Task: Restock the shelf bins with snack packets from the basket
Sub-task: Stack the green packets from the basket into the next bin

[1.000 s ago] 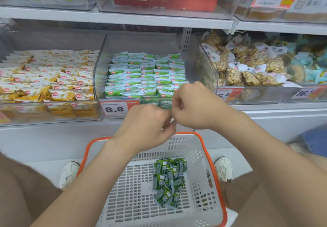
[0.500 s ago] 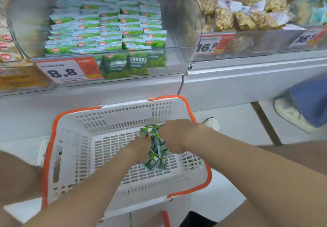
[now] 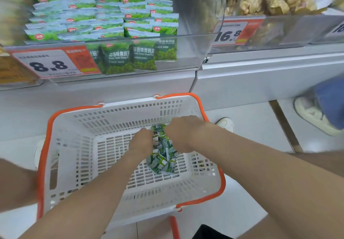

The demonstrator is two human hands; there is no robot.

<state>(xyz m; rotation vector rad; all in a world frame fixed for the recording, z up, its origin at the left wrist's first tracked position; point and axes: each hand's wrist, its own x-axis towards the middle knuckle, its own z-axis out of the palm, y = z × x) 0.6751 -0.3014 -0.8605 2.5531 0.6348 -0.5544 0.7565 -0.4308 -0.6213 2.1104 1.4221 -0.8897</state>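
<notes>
A white basket with an orange rim (image 3: 78, 156) stands on the floor below me. A small heap of green snack packets (image 3: 162, 160) lies on its bottom. Both my hands are down inside the basket on that heap. My left hand (image 3: 142, 143) curls its fingers into the packets from the left. My right hand (image 3: 183, 135) closes on them from the right; its fingertips are hidden. Above, the clear shelf bin (image 3: 186, 52) with the 8.8 price tag holds rows of the same green packets (image 3: 104, 15).
To the right another clear bin (image 3: 279, 32) holds brown snack bags (image 3: 270, 2) behind a 16.8 tag. My white shoes (image 3: 226, 124) flank the basket. Another person's shoe and blue trouser leg (image 3: 316, 114) stand at the right on the tiled floor.
A second ago both hands were up at the bin's front edge. They dropped into the basket and now close on the heap of packets; my view tilted down.
</notes>
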